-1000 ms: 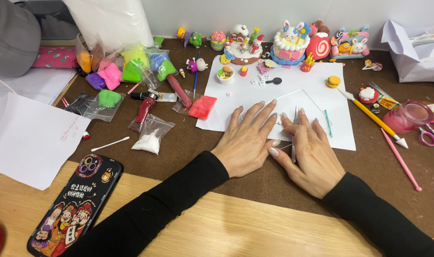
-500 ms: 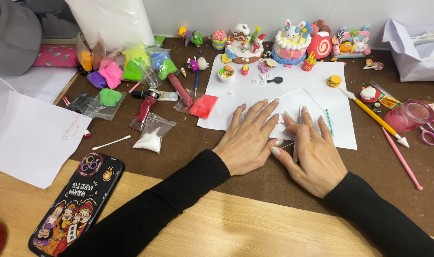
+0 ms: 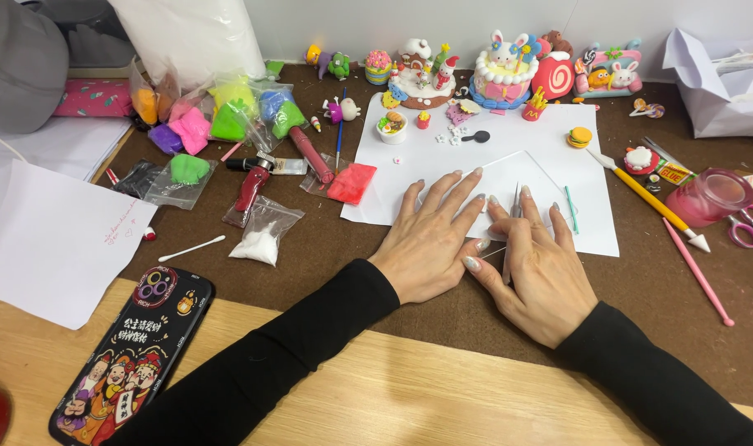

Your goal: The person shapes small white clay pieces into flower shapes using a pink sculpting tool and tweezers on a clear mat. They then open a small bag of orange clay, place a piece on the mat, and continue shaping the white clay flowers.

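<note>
Near edge: a phone point(image 3: 133, 359) in a picture-printed case lay on the bare wooden table point(image 3: 409, 396) by the left sleeve; open wood ran along the whole front.
Left hand point(image 3: 430, 239): its grip was spread, fingers flat and fanned, pressing on the lower edge of the white sheet point(image 3: 509, 153).
Right hand point(image 3: 537, 264): flat too, fingers a little apart, lying on a thin metal tool point(image 3: 513, 227) that showed between them; thumb tip touching the left hand.
Clear sheet point(image 3: 517, 177): a see-through piece lay on the white sheet just ahead of both hands' fingertips.
Mat point(image 3: 327, 239): brown, under the sheet; a free strip lay between the hands and the left-hand clutter.
Packages, left: a small clear bag of white clay point(image 3: 261, 235), a bag of green clay point(image 3: 187, 169), a flat red clay bag point(image 3: 352, 182), and farther off a bunch of bags point(image 3: 220, 111) with orange, pink, purple, green and blue lumps.
Loose paper point(image 3: 50, 239): a white sheet at the left edge.
Right side: a pink jar point(image 3: 711, 198), pink scissors point(image 3: 752, 231), a yellow pencil-like tool point(image 3: 653, 202).
Far edge: a row of small clay cakes and figures point(image 3: 509, 70) against the wall, a folded white paper box point(image 3: 723, 78) in the right corner.
</note>
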